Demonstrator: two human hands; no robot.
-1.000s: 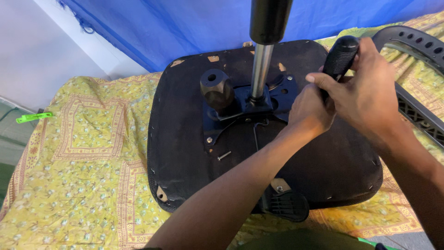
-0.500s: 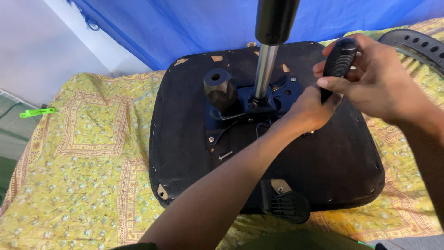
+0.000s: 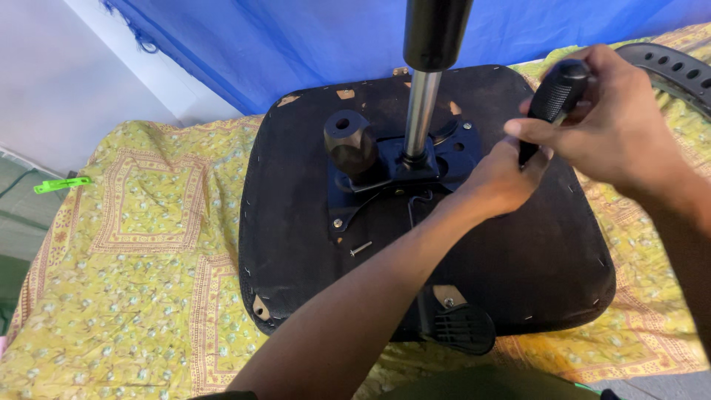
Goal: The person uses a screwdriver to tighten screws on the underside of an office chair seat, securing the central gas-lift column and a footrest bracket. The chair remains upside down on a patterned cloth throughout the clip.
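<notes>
While both hands meet over the right half of the upturned seat, the scene reads as follows:

Right hand: the right hand (image 3: 615,126) is closed around the ribbed black handle of a screwdriver (image 3: 552,100), thumb and fingers wrapped on it.

Tool axis: the handle leans up and to the right, its lower end pointing down-left toward the metal plate; the shaft and tip are hidden behind the other hand.

Left hand: the left hand (image 3: 498,178) is curled, fingertips pinched just below the handle where the shaft would run; whether it grips the shaft or a fastener, I cannot tell.

Work spot: the black mechanism plate (image 3: 404,178) lies to the left of both hands, touching the underside of the seat base (image 3: 474,259); the left hand is the nearer one, at the plate's right edge.

Gas cylinder: the chrome column (image 3: 420,111) stands upright from the plate, just left of the hands.

Knob: a black tension knob (image 3: 349,141) sits further left.

Loose screw: a small screw (image 3: 361,249) lies on the seat, below the plate, well apart from both hands.

Underlay: a yellow patterned cloth (image 3: 126,252).
</notes>
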